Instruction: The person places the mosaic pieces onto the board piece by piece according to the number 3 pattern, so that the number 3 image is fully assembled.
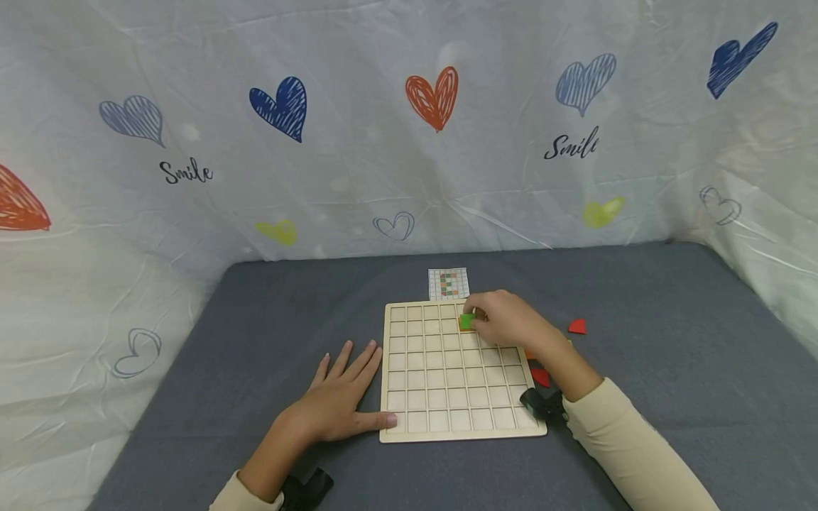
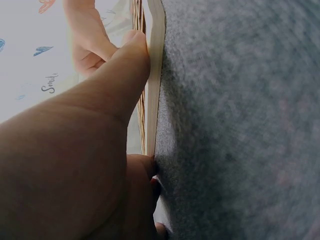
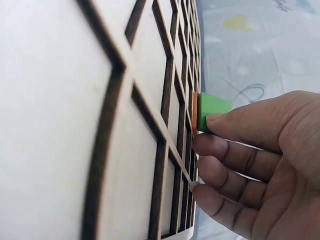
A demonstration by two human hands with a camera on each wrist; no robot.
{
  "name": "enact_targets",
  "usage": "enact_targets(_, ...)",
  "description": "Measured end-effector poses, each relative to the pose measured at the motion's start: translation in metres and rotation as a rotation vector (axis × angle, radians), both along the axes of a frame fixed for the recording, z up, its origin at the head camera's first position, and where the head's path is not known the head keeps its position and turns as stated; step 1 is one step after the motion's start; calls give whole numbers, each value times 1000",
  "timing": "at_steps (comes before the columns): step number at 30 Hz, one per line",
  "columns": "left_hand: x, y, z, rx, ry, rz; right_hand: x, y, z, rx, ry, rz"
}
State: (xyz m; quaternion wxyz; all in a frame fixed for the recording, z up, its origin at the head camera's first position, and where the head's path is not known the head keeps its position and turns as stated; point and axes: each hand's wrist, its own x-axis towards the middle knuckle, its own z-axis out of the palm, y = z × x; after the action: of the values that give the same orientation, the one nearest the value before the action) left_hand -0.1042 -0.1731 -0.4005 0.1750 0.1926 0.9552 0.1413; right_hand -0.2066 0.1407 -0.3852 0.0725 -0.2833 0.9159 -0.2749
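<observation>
A pale wooden grid board (image 1: 415, 397) lies on the grey cloth. At its far side my right hand (image 1: 511, 319) pinches a small green block (image 1: 466, 322) between thumb and fingers. The right wrist view shows the green block (image 3: 212, 109) upright at the grid, with a thin orange piece (image 3: 195, 112) between it and the board. Whether the orange piece lies flat in a cell cannot be told. Flat on the cloth, with fingers spread, my left hand (image 1: 339, 403) has its thumb on the board's near left edge. In the left wrist view that thumb (image 2: 127, 65) presses the rim.
Behind the board lies a small printed card (image 1: 449, 284) with a coloured grid pattern. Right of the board are a red piece (image 1: 577, 326), another red piece (image 1: 540, 377) and an orange piece (image 1: 530, 354) partly hidden by the right arm. A white curtain (image 1: 358, 163) hangs behind the table.
</observation>
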Motion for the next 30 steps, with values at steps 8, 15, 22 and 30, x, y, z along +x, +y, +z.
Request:
enact_targets(8,0,-1,0,3,-10,-4,0,-3,-1,-19,-6,11)
enact_targets(15,0,-1,-1,5,-6,-3,2,-2,0,-13,47,17)
enact_targets(22,0,0,-1,6,-6,-5,1,1,-2,-20,94,45)
enact_targets(30,-1,-1,-1,9,-11,-3,1,-5,-2,-7,110,98)
